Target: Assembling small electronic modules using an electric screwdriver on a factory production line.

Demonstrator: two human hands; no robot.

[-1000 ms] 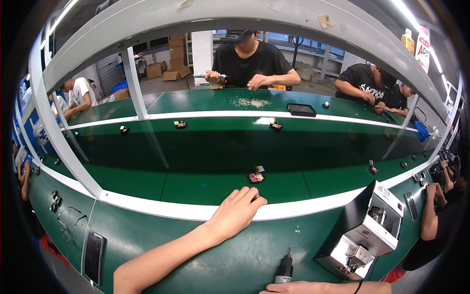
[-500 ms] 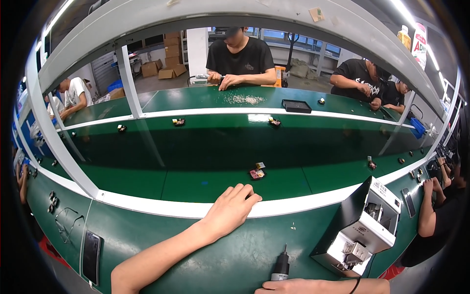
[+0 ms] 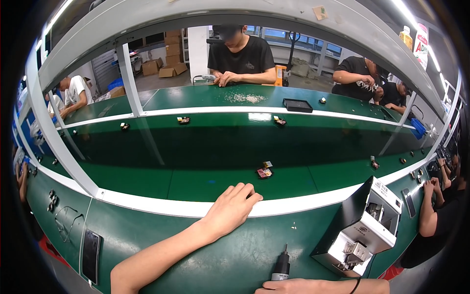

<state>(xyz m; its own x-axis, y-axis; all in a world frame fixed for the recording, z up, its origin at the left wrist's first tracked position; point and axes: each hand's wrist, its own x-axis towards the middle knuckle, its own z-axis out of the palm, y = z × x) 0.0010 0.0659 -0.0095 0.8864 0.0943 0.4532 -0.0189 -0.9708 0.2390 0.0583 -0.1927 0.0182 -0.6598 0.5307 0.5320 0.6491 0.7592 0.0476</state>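
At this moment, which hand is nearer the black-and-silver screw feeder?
Right. The right hand is on the electric screwdriver, near-left of the screw feeder; the left hand rests on the white rail, farther left.

1. near bench point(image 3: 171, 240): green top, white edge strip point(image 3: 147, 206) along its far side.
2. left end: phone point(image 3: 91, 257) by the seam, glasses point(image 3: 67, 223) and small black parts point(image 3: 52, 200) beyond it.
3. middle: few tiny pale bits point(image 3: 293, 226); screwdriver point(image 3: 281, 267) nearer, tip pointing away, can't tell if it rests flat.
4. right: black-and-silver machine point(image 3: 360, 230), second phone point(image 3: 408, 202) just beside.
5. green middle strip point(image 3: 220, 183): small dark pieces point(image 3: 265, 172) with coloured bits, well apart.
6. far bench point(image 3: 181, 98), also green: scattered pale pile point(image 3: 246, 98), black tray point(image 3: 297, 106) near it.
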